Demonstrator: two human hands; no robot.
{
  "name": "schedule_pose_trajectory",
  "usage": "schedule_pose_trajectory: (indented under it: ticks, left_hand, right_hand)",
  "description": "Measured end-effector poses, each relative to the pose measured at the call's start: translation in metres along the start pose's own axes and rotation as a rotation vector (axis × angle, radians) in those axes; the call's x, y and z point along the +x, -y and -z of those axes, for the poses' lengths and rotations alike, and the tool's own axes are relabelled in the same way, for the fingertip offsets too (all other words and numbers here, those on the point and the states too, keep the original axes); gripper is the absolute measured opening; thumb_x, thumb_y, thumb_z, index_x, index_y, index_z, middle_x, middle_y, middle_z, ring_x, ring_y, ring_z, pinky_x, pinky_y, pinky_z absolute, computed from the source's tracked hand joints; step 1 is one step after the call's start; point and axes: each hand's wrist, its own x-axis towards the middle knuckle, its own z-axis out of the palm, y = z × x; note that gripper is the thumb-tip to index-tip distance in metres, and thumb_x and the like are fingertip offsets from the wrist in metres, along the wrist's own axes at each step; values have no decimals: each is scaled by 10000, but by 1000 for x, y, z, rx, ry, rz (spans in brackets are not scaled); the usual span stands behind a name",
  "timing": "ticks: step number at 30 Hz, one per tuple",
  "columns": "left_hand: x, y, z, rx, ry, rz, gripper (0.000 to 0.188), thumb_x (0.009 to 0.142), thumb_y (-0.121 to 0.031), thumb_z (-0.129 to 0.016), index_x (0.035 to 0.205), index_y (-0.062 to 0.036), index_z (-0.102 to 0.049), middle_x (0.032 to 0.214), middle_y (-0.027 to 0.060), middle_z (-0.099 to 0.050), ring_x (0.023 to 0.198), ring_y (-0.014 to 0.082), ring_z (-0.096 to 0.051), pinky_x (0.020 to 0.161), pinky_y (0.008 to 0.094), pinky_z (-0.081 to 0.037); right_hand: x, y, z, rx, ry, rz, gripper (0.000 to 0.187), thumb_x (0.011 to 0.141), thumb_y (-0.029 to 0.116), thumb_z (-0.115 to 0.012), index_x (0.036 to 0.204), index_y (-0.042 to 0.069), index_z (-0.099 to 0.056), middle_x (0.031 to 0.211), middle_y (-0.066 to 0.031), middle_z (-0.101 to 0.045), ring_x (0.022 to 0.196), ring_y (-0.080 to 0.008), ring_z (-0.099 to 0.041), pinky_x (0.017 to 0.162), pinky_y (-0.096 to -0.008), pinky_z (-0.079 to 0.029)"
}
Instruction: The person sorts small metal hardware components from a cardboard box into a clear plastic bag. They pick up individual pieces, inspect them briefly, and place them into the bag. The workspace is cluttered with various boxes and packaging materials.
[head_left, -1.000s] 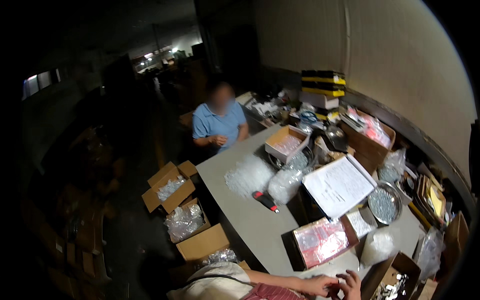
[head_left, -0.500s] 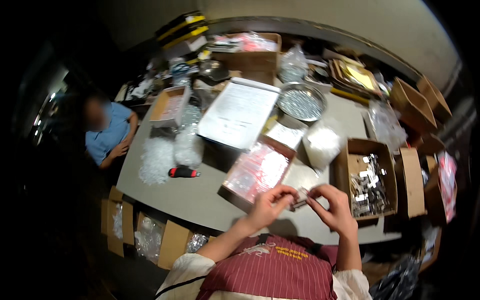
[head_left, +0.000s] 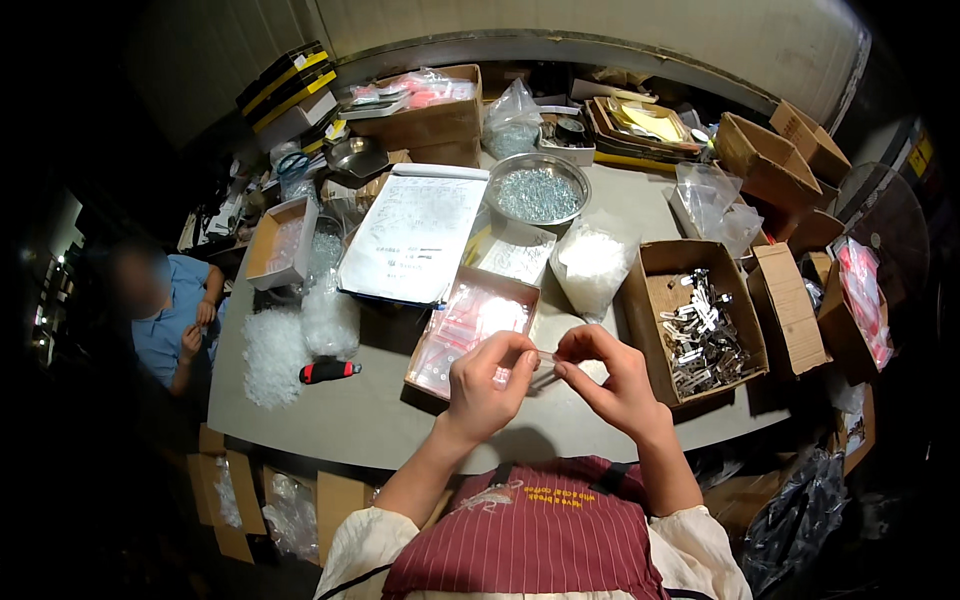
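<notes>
My left hand [head_left: 492, 385] and my right hand [head_left: 607, 375] are close together above the near edge of the table. Between their fingertips is a small clear plastic bag [head_left: 545, 364], pinched from both sides; whether anything is in it I cannot tell. Just beyond my left hand sits a cardboard box of small clear bags with red lines [head_left: 462, 325]. To the right of my right hand stands a cardboard box [head_left: 655, 262] holding a pile of metal clip-like parts [head_left: 705, 330]. A clear bag of white pieces [head_left: 592, 262] rests between the two boxes.
A clipboard with papers [head_left: 415, 230] and a metal bowl of small shiny parts [head_left: 540, 193] lie farther back. At left are a white plastic heap [head_left: 270, 355] and a red-black screwdriver [head_left: 330, 372]. Another person [head_left: 180, 310] is beyond the table's left edge. Open cartons [head_left: 235, 505] stand below.
The whole view has shifted, so the table and boxes appear farther left. My hands still pinch the small bag, which now stretches thin between my fingertips.
</notes>
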Motion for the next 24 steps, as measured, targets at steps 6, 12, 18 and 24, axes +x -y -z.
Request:
schedule_pose_trajectory:
  ticks: [6, 12, 18, 24]
  left_hand:
    - [-1, -2, 0, 62, 1, -70, 60, 901, -42, -696, 936, 1, -672, 813, 131, -700, 736, 258, -731, 653, 339, -553]
    - [5, 9, 4, -165, -6, 110, 66, 937, -51, -657, 930, 14, -666, 802, 87, -695, 736, 167, -692, 677, 312, -541]
    - [6, 33, -4, -601, 23, 355, 150, 1006, -100, -596, 1056, 38, -623, 930, 73, -683, 862, 132, -657, 835, 297, -538]
    - [6, 19, -13, -716, 201, 492, 175, 1021, -101, -551, 1129, 27, -603, 1063, 106, -675, 1003, 157, -654, 919, 329, -526]
  right_hand:
    - [8, 3, -11, -45, 22, 72, 143, 909, 74, -712, 991, -18, -638, 901, -119, -668, 831, -235, -666, 749, -333, -524]
    - [12, 7, -6, -157, 27, 113, 93, 866, 63, -674, 894, 5, -607, 806, -130, -614, 728, -266, -611, 686, -367, -496]
    - [12, 6, 8, -13, 46, -86, 130, 895, 112, -689, 928, -2, -637, 823, -117, -644, 775, -231, -643, 693, -348, -502]
    - [17, -16, 10, 449, 78, -267, 172, 983, 137, -666, 1013, -29, -631, 939, -63, -663, 876, -122, -634, 810, -273, -510]
